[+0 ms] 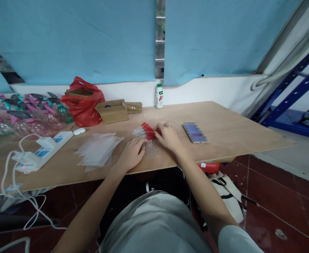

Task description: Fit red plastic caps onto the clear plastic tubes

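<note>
A fanned bundle of thin sticks with red handles and pale shafts [143, 131] lies on the wooden table in front of me; they look like small screwdrivers, though the exact kind is unclear. At the red ends is my right hand [169, 137], its thumb and forefinger bent around them. My left hand [132, 153] rests palm down at the near left of the bundle, fingers stretched out and thumb apart. Its fingertips reach a group of clear thin sticks [151, 150] lying nearer to me. Left of that hand is a loose stack of clear plastic bags [98, 151].
A phone [194, 133] lies to the right, and a white bottle [159, 96] stands at the back. Further left are an open cardboard box [113, 114], a red plastic bag [83, 105], a power strip [46, 153] with cables, and several spray bottles [30, 116].
</note>
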`<act>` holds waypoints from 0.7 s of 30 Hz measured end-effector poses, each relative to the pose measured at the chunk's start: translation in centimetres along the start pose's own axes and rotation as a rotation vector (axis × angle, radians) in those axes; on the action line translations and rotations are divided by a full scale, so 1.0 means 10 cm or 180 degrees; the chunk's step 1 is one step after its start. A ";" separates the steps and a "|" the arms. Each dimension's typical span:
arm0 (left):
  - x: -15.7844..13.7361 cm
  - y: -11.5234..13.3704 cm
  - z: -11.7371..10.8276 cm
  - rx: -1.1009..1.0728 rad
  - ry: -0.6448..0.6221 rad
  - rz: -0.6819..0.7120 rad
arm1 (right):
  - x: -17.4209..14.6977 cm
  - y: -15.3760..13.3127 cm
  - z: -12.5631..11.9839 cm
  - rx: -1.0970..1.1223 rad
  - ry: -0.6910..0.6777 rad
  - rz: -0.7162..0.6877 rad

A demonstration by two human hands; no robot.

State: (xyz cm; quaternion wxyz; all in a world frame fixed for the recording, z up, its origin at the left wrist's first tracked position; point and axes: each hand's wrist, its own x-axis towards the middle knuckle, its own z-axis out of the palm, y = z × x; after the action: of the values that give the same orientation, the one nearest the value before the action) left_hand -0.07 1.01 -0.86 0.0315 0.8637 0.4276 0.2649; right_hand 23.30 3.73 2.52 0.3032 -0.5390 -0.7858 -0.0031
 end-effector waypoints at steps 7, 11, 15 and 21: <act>0.01 0.02 -0.01 -0.0003 0.0226 0.0150 | 0.03 0.03 0.03 0.1448 0.0710 -0.0172; 0.01 0.07 -0.08 -0.0070 0.0593 0.0097 | 0.03 -0.01 -0.03 0.1647 0.0763 -0.0227; 0.01 0.12 -0.16 -0.0085 0.1050 -0.0096 | 0.00 -0.08 -0.08 0.1842 0.0375 -0.0340; 0.02 0.10 -0.15 0.0079 0.0844 -0.0090 | -0.03 -0.16 -0.07 0.2219 -0.0049 -0.0718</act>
State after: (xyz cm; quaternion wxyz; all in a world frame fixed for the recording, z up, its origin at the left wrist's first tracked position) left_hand 0.00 0.24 0.76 -0.0322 0.8153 0.4434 0.3709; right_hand 22.33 2.54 3.45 0.4606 -0.3133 -0.7964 0.2356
